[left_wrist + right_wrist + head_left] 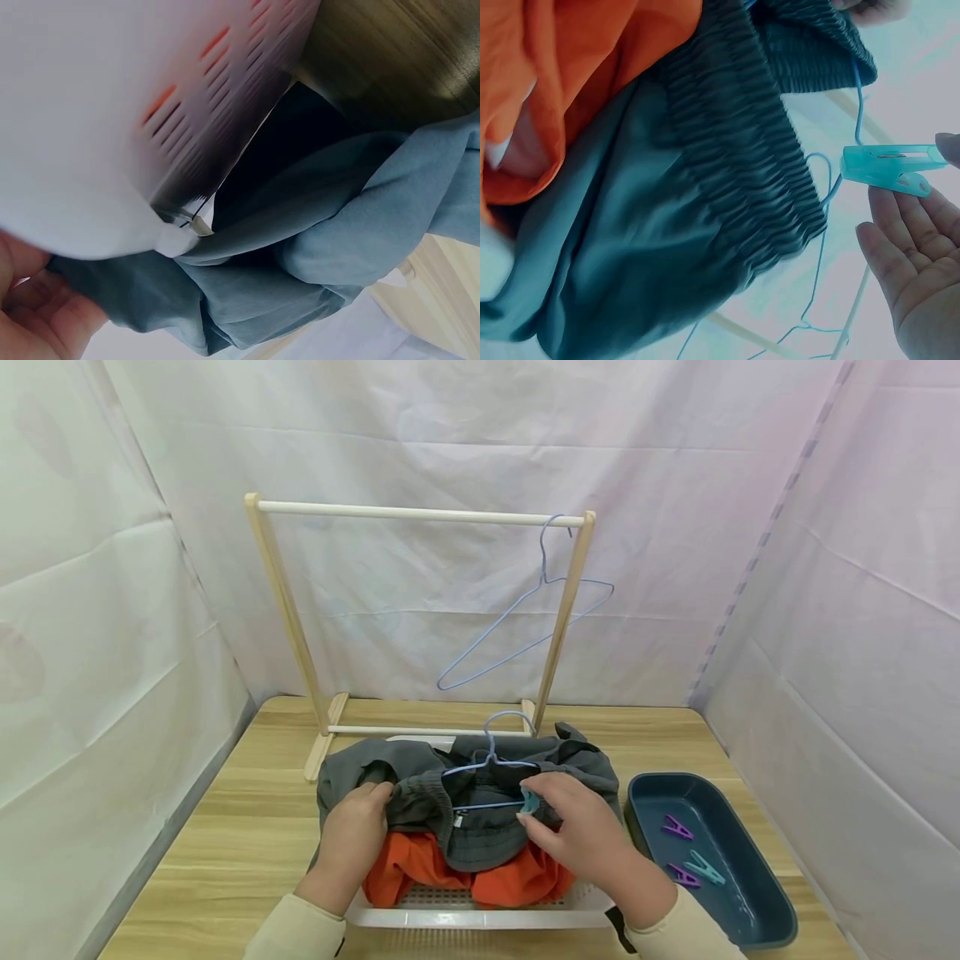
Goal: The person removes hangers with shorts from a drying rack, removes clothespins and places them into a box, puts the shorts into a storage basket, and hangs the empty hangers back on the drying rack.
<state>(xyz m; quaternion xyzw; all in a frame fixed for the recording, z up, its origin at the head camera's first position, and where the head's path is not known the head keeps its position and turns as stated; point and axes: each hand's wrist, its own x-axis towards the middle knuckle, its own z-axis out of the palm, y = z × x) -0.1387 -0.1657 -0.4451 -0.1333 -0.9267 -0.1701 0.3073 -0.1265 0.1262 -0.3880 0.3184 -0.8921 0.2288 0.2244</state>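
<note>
Dark grey elastic-waisted trousers (480, 853) lie bunched over a white basket (480, 920), on top of an orange garment (408, 867). A blue wire hanger (492, 750) sits within the waistband, its hook upward. My left hand (352, 831) grips the waistband's left side; in the left wrist view its fingers (64, 315) pinch the grey cloth. My right hand (581, 831) pinches a teal clothespin (892, 169) between thumb and fingers. The clothespin's tip is at the hanger wire, beside the waistband; whether it bites on anything I cannot tell.
Behind the basket stands a wooden clothes rack (420, 514), with another blue hanger (487, 631) on its bar at the right end. To the right, a dark blue tray (738, 860) holds purple clothespins (677, 827) and a teal clothespin (705, 867). White cloth walls surround the table.
</note>
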